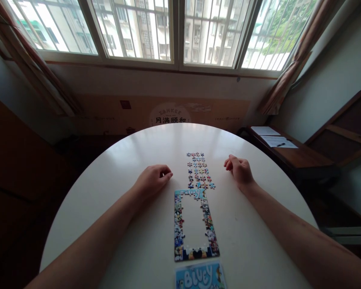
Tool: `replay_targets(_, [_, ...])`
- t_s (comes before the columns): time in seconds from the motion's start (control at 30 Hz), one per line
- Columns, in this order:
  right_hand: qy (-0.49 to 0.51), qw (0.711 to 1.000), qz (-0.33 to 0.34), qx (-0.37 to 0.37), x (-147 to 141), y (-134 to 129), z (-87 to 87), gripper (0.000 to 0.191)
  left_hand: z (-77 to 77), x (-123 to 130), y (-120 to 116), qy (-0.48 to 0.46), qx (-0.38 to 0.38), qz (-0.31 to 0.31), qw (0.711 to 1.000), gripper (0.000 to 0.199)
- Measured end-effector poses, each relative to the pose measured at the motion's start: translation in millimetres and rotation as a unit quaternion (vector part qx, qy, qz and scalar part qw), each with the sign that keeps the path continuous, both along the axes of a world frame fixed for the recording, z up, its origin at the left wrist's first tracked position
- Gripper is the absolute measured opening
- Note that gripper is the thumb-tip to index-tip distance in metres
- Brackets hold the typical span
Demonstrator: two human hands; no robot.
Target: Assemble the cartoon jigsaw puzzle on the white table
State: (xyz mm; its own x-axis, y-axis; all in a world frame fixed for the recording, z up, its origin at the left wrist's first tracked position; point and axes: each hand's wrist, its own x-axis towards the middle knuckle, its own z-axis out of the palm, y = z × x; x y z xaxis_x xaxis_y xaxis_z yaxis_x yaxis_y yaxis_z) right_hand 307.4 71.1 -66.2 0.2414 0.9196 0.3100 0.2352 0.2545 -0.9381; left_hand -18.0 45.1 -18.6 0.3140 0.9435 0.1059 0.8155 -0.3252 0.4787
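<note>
My left hand (155, 176) rests on the white table left of the puzzle pieces, fingers curled, with nothing visible in it. On the right side of the pieces, my right hand (239, 168) lies with its fingers folded in and nothing showing in them. Between the hands, loose puzzle pieces (201, 170) are laid out in rows. Just below them sits a puzzle frame (178, 224) of joined edge pieces, its middle showing bare table. Nearest to me is a blue "Bluey" picture (200, 277), cut off by the view's bottom edge.
The round white table (108, 176) fills the centre. To the right stands a wooden bench (307, 158) with papers (278, 141) and a pen. Behind the table are a printed box panel (108, 108), barred windows and curtains (289, 84).
</note>
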Motion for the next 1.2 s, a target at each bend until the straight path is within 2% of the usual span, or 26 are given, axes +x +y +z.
replay_targets(0.2, [-0.039, 0.999, -0.003, -0.017, 1.5, 3.5, -5.4, 0.050, -1.3, -0.8, 1.4, 0.020, -0.002, -0.001, 1.000, 0.026])
replay_targets(0.37, [-0.097, 0.994, -0.020, -0.042, -2.5, 8.6, -4.7, 0.053, -2.5, -0.2, 1.0, 0.020, 0.009, -0.004, 1.000, 0.025])
replay_targets(0.53, [-0.137, 0.986, -0.065, -0.075, -4.4, 38.1, -3.8, 0.053, -3.7, -0.6, 0.7, 0.028, 0.009, -0.012, 0.999, 0.026])
replay_targets(0.7, [-0.164, 0.977, -0.118, -0.075, -7.2, 72.6, -3.3, 0.051, -2.8, -1.0, -0.3, 0.026, -0.003, -0.016, 1.000, 0.025])
replay_targets(0.8, [-0.181, 0.975, -0.118, -0.058, -7.8, 77.2, -4.5, 0.053, -1.8, -1.1, -0.7, 0.025, -0.005, -0.020, 0.999, 0.025])
replay_targets(0.93, [-0.209, 0.975, -0.081, -0.005, -9.6, 69.7, -4.7, 0.056, -2.4, -1.9, 0.1, 0.023, -0.015, -0.025, 0.999, 0.025])
replay_targets(1.1, [-0.278, 0.957, -0.017, 0.086, -22.1, 60.3, 1.0, 0.034, -5.5, -3.8, 2.1, 0.017, -0.017, -0.029, 0.999, 0.024])
replay_targets(1.2, [-0.322, 0.938, 0.014, 0.130, -29.1, 57.0, 3.6, 0.028, -5.4, -3.9, 2.1, 0.014, -0.020, -0.026, 0.999, 0.024])
